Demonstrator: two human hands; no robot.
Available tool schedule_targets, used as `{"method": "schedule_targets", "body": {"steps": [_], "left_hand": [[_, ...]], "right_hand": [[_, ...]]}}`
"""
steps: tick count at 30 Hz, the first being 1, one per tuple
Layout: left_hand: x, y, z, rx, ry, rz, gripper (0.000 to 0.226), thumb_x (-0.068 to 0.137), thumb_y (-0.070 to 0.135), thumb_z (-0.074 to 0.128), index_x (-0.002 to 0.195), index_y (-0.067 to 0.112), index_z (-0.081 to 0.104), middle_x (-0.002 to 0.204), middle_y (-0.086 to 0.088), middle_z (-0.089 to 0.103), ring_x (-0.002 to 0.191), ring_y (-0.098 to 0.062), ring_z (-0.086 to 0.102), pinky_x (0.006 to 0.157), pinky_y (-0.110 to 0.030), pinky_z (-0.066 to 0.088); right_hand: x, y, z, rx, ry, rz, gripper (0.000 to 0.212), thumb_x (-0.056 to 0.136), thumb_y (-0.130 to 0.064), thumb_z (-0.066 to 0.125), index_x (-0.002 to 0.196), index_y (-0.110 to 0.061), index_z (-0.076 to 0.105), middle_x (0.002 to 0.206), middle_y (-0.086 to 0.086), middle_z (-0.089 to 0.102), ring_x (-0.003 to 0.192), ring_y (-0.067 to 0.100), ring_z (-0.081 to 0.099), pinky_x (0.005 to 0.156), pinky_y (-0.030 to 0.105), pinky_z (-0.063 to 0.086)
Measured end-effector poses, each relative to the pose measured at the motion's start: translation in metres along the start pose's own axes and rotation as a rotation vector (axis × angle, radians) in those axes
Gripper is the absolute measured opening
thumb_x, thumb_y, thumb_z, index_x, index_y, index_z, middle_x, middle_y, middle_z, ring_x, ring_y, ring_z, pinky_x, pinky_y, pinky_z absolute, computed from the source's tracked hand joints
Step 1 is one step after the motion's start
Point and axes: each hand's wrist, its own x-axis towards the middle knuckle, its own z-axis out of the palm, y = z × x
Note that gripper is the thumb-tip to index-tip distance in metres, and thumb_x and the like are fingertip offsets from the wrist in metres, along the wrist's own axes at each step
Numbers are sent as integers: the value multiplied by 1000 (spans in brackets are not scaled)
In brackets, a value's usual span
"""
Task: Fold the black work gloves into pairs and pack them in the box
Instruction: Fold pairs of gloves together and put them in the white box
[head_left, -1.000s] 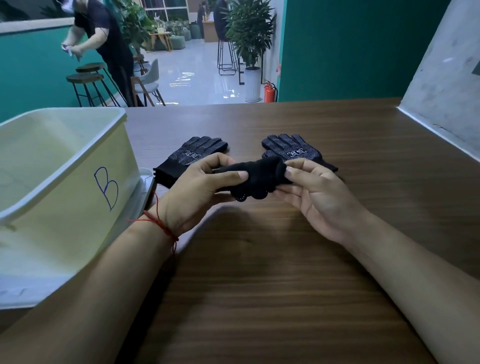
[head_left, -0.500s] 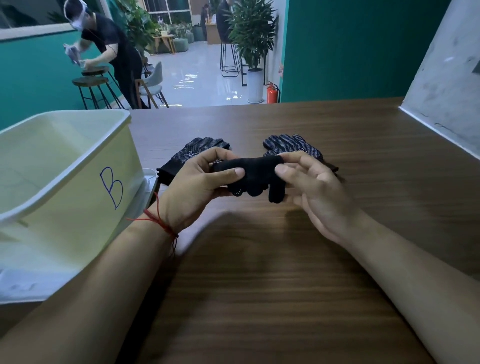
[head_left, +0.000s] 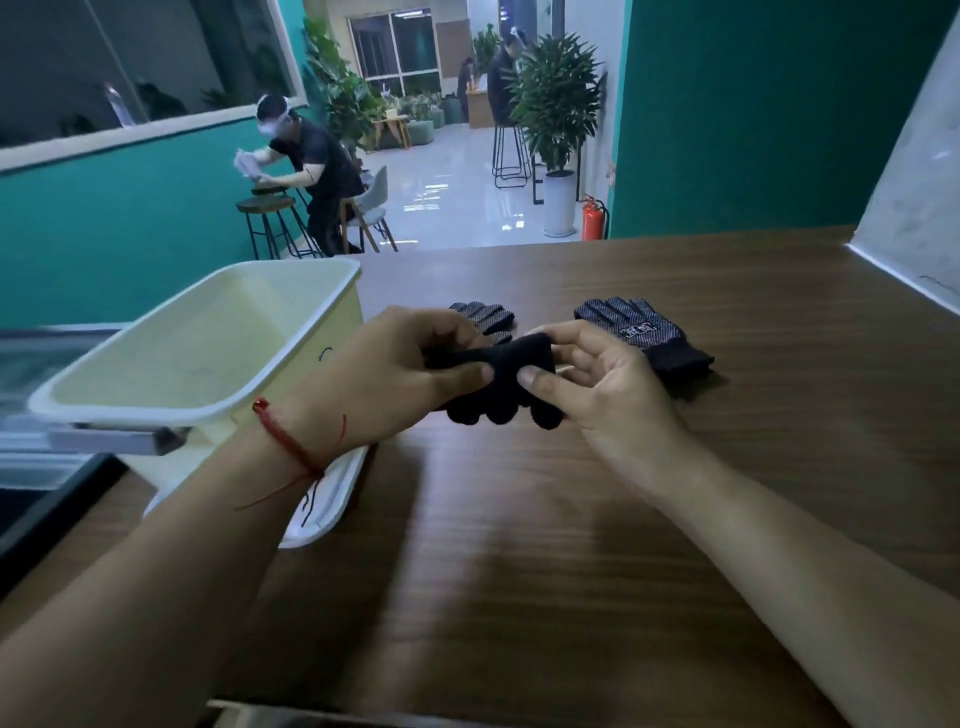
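A: What is the surface, and what is the room around it?

B: A dark brown wooden table (head_left: 571, 545) with clear grain. A teal wall (head_left: 727, 130) stands beyond its far edge and a grey wall (head_left: 914, 182) at its right. In the opening between there is a glossy pale floor (head_left: 457, 208), a potted plant (head_left: 556, 104), a red fire extinguisher (head_left: 592, 218) and a person (head_left: 317, 161) leaning over a stool.

A: And the gloves?

B: The folded black pair (head_left: 498, 387) is held in the air above the table. The left hand (head_left: 395, 374) grips one end, fingers curled over it. The right hand (head_left: 608, 384) pinches the other end between thumb and fingers — the glove fingers hang down. Two more gloves lie flat behind: the left glove (head_left: 485, 317), partly hidden, and the right glove (head_left: 644, 332).

A: The box?

B: The cream box (head_left: 197, 410) stands at the left on a white lid (head_left: 332, 493), close to the left wrist.
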Motion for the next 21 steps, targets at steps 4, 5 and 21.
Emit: {"method": "schedule_targets", "body": {"steps": [4, 5, 21], "left_hand": [[-21, 21, -40, 344, 87, 16, 10, 99, 18, 72, 102, 28, 70, 83, 7, 77, 76, -8, 73, 72, -22, 54], [-26, 24, -54, 393, 142, 21, 11, 98, 20, 72, 103, 30, 70, 86, 9, 75, 78, -6, 71, 74, -23, 54], [-34, -49, -170, 569, 239, -436, 19, 106, 21, 54, 123, 23, 63, 133, -13, 65, 113, -29, 61, 93, -38, 47]], "right_hand": [[5, -14, 32, 67, -90, -17, 39, 88, -1, 83, 120, -19, 69, 109, 6, 77, 89, 17, 72, 74, 29, 60], [7, -17, 42, 78, -119, -30, 43, 86, 1, 84, 121, -21, 69, 111, 2, 77, 91, 16, 73, 79, 29, 60], [35, -39, 110, -96, -188, -40, 35, 95, -11, 77, 121, -35, 70, 120, -8, 75, 96, 15, 75, 87, 41, 64]]}}
